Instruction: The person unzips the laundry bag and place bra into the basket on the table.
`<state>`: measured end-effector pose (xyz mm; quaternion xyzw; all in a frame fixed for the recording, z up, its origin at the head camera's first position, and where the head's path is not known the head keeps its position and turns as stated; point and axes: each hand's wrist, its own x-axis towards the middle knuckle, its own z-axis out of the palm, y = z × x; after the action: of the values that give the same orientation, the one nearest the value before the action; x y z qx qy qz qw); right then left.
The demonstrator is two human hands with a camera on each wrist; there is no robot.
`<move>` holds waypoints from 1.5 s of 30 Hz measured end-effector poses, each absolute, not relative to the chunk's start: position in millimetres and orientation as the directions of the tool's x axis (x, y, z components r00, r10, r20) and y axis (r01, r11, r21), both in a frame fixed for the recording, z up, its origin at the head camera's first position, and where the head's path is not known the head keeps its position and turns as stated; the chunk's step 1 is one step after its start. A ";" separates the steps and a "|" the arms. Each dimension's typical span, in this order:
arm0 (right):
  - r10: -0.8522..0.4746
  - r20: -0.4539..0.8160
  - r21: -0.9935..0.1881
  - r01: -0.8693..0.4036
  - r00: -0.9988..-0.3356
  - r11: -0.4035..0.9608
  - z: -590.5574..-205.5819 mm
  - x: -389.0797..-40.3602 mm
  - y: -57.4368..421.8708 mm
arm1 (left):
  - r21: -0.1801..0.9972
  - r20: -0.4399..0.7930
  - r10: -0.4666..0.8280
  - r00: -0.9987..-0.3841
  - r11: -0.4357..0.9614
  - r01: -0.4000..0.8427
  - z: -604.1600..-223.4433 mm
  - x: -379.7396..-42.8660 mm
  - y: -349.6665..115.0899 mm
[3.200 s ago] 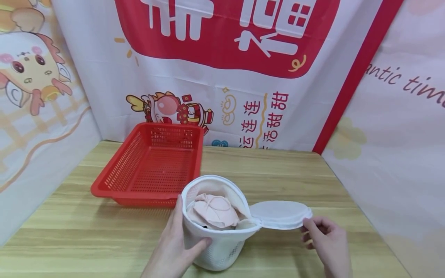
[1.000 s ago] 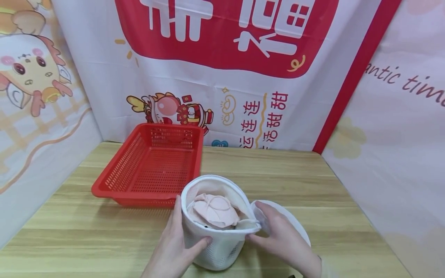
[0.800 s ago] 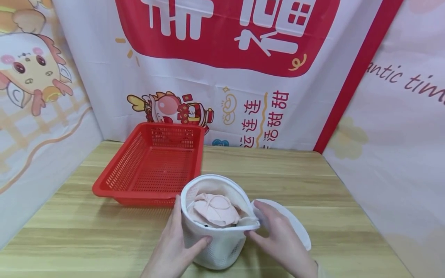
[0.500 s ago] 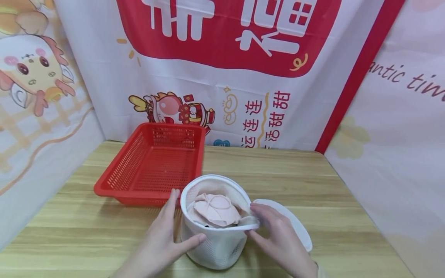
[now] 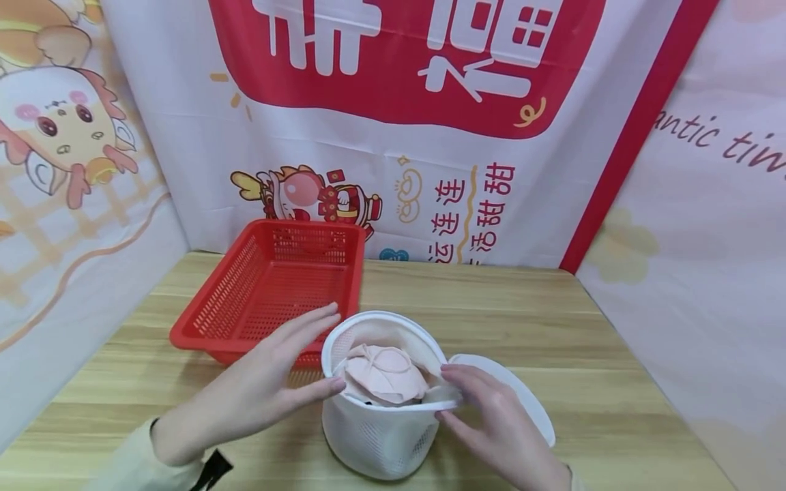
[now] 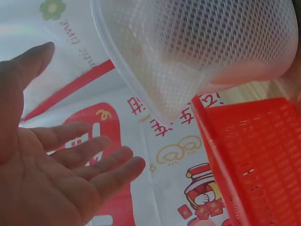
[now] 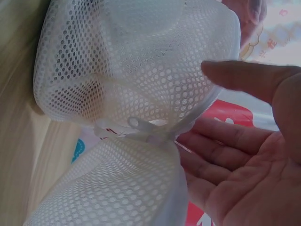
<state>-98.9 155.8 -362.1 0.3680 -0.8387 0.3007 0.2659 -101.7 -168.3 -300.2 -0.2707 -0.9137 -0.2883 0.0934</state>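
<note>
A white mesh laundry bag (image 5: 381, 436) stands upright on the table, its round mouth uncovered and its lid (image 5: 522, 395) folded out to the right. Inside lies a folded pale pink cloth item (image 5: 383, 372) with a thin loop on top; its kind is unclear. My left hand (image 5: 258, 382) hovers at the bag's left side with fingers extended and thumb spread. In the left wrist view it is apart from the mesh. My right hand (image 5: 494, 416) is at the right corner of the rim, thumb outside and fingers behind, beside the zipper pull (image 7: 141, 125). Its fingers are nearly straight.
A red plastic basket (image 5: 267, 341) with slotted walls sits behind and left of the bag, and my left fingertips overlap its front edge in the head view. Printed cloth hangings (image 5: 534, 204) stand behind and at both sides of the wooden table (image 5: 510, 307).
The right hand went from the lid's outer edge to the rim corner, and the lid dropped lower. The left hand let go of the bag's side and moved up and left.
</note>
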 end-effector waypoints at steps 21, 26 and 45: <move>-0.534 0.678 -0.315 -0.856 -0.505 0.410 -361.1 -101.5 154.4 | 0.265 -0.147 0.757 -0.637 0.650 0.712 -247.5 -177.4 -118.0; -0.534 0.683 -0.311 -0.860 -0.498 0.405 -361.1 -101.4 153.7 | 0.244 -0.226 0.743 -0.630 0.669 0.702 -251.8 -191.8 -107.2; -0.495 0.724 -0.273 -0.859 -0.480 0.434 -370.9 -99.3 155.6 | 0.352 -0.297 0.714 -0.634 0.699 0.623 -279.3 -192.2 -88.3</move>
<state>-99.3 155.6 -370.9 0.4242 -0.7981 0.3213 0.2826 -192.2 -88.3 -279.3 -0.3726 -0.8972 -0.1089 -0.2105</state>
